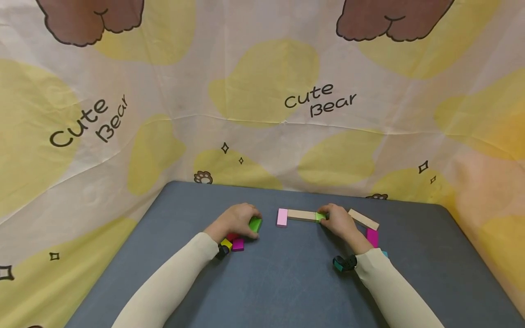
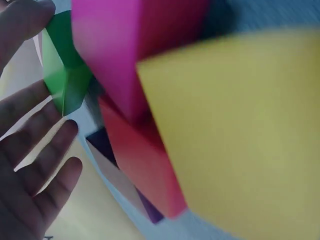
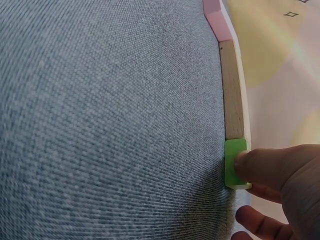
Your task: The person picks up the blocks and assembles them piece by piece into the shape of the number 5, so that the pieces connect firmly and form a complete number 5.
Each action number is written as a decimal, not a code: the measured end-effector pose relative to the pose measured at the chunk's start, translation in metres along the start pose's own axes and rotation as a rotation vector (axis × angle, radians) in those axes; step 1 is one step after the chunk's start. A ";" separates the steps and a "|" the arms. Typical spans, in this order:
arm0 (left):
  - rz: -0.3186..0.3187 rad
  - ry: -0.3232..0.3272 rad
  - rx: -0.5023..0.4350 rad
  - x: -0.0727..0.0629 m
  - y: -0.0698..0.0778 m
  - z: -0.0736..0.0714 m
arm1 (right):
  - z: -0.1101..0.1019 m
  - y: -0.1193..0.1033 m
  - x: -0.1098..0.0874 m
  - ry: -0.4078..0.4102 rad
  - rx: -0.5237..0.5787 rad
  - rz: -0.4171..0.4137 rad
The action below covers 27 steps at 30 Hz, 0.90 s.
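My left hand [image 1: 237,219] pinches a green block [image 1: 255,224] between thumb and fingers, left of the table's middle. Just below that hand are a magenta block [image 1: 238,245], a yellow block [image 1: 226,244] and a red block [image 1: 232,237], partly covered by the hand and wrist in the head view. The left wrist view shows the yellow block [image 2: 240,135] large and close. My right hand [image 1: 340,222] holds a light green block [image 1: 320,217] at the right end of a long wooden block [image 1: 301,215]. A pink block [image 1: 282,217] stands at the wooden block's left end.
Right of my right hand, another wooden block [image 1: 364,219] lies slanted, with a magenta block [image 1: 372,237] below it and a blue block [image 1: 384,253] partly behind the sleeve. A patterned cloth [image 1: 262,105] hangs behind the grey table [image 1: 279,282].
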<state>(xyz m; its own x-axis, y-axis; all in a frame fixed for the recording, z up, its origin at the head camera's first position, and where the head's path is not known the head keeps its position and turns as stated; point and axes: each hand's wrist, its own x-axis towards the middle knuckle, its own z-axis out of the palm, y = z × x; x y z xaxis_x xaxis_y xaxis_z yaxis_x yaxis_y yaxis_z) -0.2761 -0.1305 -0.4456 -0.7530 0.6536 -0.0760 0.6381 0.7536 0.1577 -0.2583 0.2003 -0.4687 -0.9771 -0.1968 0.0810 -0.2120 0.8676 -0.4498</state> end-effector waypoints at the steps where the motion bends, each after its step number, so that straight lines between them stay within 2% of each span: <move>1: 0.001 0.003 0.001 0.001 0.002 0.001 | 0.000 0.000 0.000 -0.002 0.001 0.001; 9: 0.042 0.040 -0.031 0.005 0.022 0.006 | 0.000 0.001 0.000 0.006 0.001 -0.005; 18: 0.023 0.025 -0.130 0.012 0.040 0.015 | 0.001 0.002 0.000 0.005 -0.003 -0.006; 23: 0.025 0.043 -0.136 0.013 0.046 0.019 | 0.002 0.003 0.001 0.016 -0.008 -0.017; 27: -0.001 0.058 -0.129 0.013 0.048 0.021 | 0.002 0.003 0.001 0.014 -0.007 -0.021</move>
<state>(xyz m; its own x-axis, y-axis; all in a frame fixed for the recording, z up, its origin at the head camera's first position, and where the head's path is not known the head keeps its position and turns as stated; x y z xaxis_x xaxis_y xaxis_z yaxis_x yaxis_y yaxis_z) -0.2521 -0.0840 -0.4597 -0.7639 0.6451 -0.0198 0.6144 0.7363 0.2837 -0.2602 0.2021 -0.4716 -0.9727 -0.2082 0.1030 -0.2322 0.8668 -0.4413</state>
